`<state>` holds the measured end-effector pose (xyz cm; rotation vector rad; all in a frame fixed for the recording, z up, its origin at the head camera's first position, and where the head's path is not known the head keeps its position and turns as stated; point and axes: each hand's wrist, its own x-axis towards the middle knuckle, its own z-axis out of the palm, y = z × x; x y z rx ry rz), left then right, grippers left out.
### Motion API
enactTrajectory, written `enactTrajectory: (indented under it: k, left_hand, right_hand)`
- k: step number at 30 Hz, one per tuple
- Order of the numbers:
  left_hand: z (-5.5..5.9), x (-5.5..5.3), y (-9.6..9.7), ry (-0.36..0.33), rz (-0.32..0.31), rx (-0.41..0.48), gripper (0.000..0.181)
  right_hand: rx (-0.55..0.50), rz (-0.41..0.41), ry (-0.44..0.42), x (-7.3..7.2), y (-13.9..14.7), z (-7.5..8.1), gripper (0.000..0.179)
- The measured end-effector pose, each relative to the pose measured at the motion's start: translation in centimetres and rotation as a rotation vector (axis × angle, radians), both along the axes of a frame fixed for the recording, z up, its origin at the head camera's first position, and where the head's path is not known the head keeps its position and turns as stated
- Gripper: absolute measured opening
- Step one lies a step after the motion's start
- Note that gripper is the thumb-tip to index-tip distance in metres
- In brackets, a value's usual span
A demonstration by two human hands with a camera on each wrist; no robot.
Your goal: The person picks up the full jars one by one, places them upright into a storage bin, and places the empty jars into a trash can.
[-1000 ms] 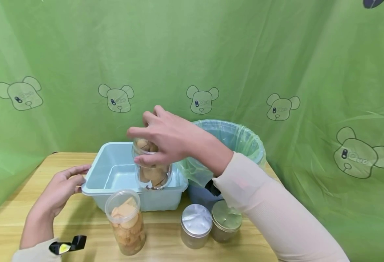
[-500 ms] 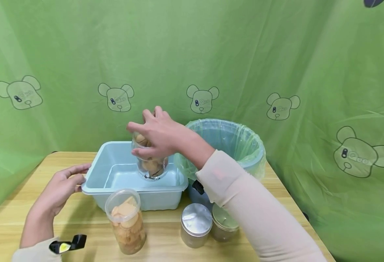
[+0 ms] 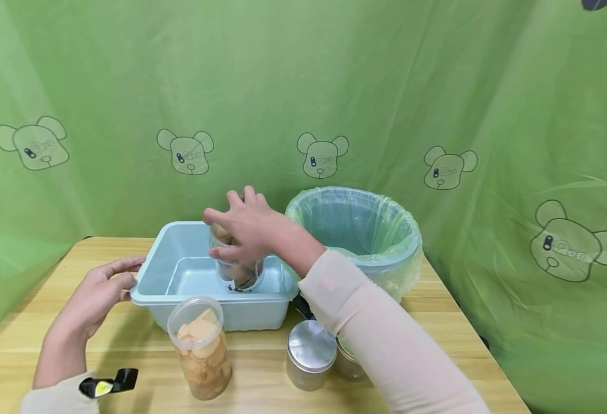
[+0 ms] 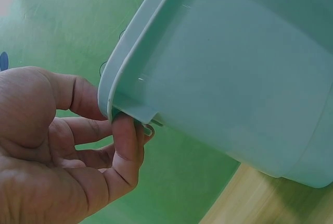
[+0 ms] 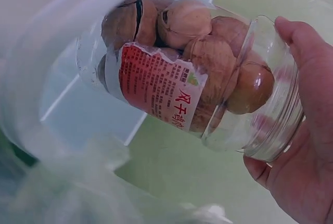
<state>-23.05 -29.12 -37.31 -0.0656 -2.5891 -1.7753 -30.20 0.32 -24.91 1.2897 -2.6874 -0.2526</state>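
Head view overhead, wrist views close-up

I'm at a staged recording spot, not a lived-in room: a green cloth backdrop (image 3: 334, 86) printed with cartoon bear heads hangs close behind my wooden table (image 3: 469, 351), and a strapped-on camera mount (image 3: 108, 384) shows at my left wrist.

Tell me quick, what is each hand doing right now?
Left hand: fingers curled on the rim of the blue tub, gripping it.
Right hand: holding the jar of walnuts from the top, over the tub.
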Motion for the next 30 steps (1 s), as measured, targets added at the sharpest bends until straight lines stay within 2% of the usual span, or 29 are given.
enactTrajectory:
  k: [12, 30]
  left_hand:
    - [0.0, 0.0, 0.0, 0.008, -0.001, -0.001, 0.058]
    - [0.0, -0.1, 0.0, 0.019, 0.000, 0.000, 0.057]
  right_hand:
    - [0.046, -0.034, -0.030, -0.7, 0.1, -3.1, 0.053]
    - [0.049, -0.011, -0.058, -0.8, 0.4, -6.4, 0.053]
